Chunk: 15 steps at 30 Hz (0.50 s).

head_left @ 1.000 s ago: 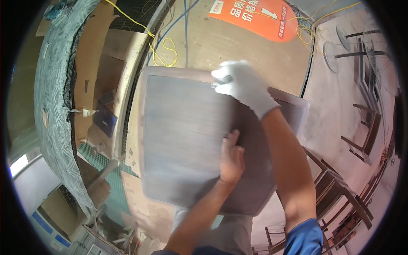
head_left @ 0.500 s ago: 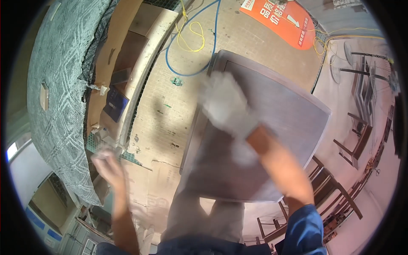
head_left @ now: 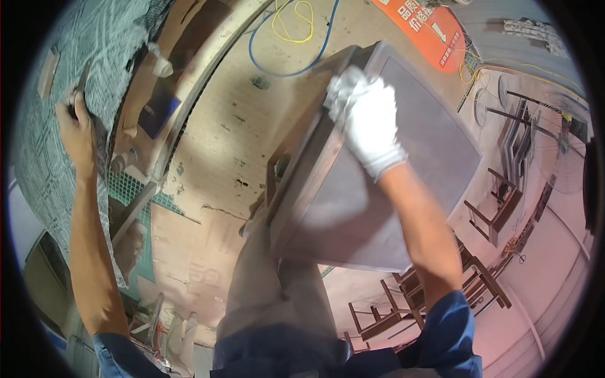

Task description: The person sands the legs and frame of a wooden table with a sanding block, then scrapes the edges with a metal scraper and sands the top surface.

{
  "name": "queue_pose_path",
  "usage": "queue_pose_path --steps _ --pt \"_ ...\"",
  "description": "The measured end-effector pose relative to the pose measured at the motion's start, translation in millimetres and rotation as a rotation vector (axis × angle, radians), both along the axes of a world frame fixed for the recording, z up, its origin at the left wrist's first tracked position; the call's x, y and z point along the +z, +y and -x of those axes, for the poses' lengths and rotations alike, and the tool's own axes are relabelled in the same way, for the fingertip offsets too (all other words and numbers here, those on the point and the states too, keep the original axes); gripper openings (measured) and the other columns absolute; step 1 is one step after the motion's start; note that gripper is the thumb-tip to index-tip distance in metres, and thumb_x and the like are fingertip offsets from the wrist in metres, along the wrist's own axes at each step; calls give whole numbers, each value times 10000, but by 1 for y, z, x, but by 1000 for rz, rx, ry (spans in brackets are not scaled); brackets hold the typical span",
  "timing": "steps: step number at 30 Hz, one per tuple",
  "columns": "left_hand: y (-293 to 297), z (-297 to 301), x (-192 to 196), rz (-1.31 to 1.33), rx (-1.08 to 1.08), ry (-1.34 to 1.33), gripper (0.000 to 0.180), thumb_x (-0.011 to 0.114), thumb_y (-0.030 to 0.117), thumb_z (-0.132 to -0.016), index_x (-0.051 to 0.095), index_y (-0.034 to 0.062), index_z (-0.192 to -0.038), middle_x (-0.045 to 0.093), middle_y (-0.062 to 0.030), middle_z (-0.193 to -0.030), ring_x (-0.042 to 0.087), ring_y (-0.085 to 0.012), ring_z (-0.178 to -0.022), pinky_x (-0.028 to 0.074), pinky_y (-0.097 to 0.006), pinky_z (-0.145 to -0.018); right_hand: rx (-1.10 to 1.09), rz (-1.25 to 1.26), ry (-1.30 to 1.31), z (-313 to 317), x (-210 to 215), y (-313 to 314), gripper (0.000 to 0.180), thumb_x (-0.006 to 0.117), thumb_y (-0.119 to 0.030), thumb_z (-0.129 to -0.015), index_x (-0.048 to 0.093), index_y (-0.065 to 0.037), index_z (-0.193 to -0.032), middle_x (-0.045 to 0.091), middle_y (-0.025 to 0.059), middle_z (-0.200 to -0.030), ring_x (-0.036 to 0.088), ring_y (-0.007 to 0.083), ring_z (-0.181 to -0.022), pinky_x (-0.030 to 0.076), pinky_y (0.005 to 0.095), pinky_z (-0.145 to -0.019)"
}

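Observation:
My left hand is bare and closed around a thin dark strip-like tool, whose kind I cannot make out. It is at the grey patterned fabric cover on the left. My right hand wears a white glove and lies on the upper left edge of a dark brown wooden furniture piece. Its fingers are curled at a crumpled greyish patch; whether that is a cloth or the soiled glove fingers cannot be told. The piece's flat top and one long side show, and it stands tilted before my legs.
Brown cardboard covers the floor, with a blue hose and a yellow cord on it. An orange sign lies at the far right. Dark chair frames stand on the right. A dark blue box sits beside the fabric cover.
My left hand has moved up and left to the fabric cover, and a thin dark tool now shows in it. The furniture piece has tilted, showing more of its side; my right hand stays near its edge.

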<state>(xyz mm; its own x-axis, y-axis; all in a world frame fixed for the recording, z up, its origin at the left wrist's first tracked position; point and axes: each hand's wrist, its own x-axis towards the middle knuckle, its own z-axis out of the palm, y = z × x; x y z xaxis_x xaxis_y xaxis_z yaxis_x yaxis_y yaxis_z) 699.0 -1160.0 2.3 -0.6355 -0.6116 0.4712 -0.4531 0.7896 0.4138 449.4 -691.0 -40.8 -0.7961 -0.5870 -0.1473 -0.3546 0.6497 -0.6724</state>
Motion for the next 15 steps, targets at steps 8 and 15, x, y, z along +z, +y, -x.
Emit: queue_pose_path --steps 8,15 --pt "-32 -8 -15 117 45 -15 401 636 443 -1032 695 82 -1198 690 -111 -920 607 -222 -769 507 -347 -766 425 -271 491 -269 15 38 314 618 -177 -862 664 -125 -1169 581 108 -1244 558 265 -945 460 435 -804" --pt "-94 -4 -37 251 49 -151 577 635 591 -974 699 71 -1216 737 -182 -922 705 -372 -862 545 -430 -808 113 -272 371 -318 22 27 365 687 -161 -792 658 -138 -1155 583 101 -1141 577 320 -921 462 467 -779"
